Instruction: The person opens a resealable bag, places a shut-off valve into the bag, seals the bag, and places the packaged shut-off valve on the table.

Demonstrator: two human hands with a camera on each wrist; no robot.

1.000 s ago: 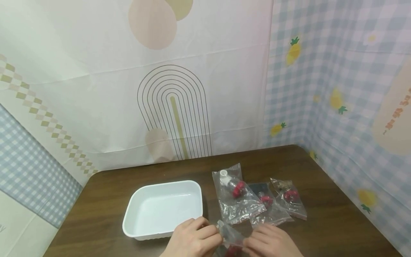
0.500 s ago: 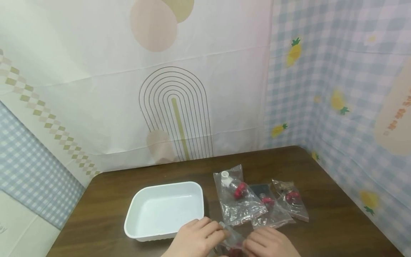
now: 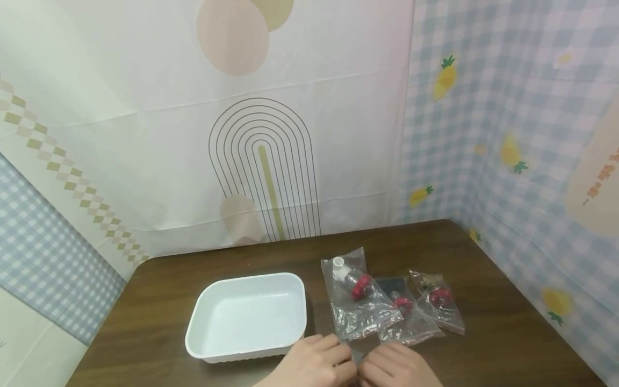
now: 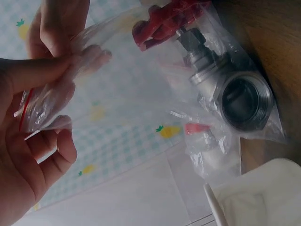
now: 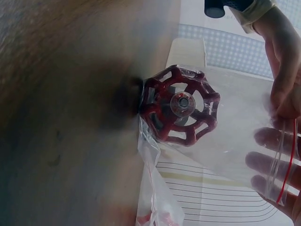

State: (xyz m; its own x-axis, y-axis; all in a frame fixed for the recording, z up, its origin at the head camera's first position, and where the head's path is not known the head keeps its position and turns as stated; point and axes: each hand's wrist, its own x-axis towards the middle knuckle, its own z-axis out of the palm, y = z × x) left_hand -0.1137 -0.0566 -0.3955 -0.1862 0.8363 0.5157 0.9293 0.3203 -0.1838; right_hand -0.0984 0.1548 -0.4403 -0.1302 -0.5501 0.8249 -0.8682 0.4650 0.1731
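Observation:
Both hands pinch the red-striped zip edge of a clear plastic bag, my left hand beside my right hand. Inside the bag, at the end away from the fingers, is a metal gate valve with a red handwheel. Its round threaded opening shows in the left wrist view. In the head view the hands nearly touch and hide most of this bag. My left hand's thumb and curled fingers show at the left of the left wrist view.
A white tray stands left of the hands on the brown table. Beyond the hands lie bags with red-handled fittings: one with a white fitting, a middle bag and a right-hand bag. Patterned cloth hangs behind the table.
My left hand has moved right, closing the space between the hands. The red handwheel that showed between them is now hidden in the head view. Tray and other bags stay put.

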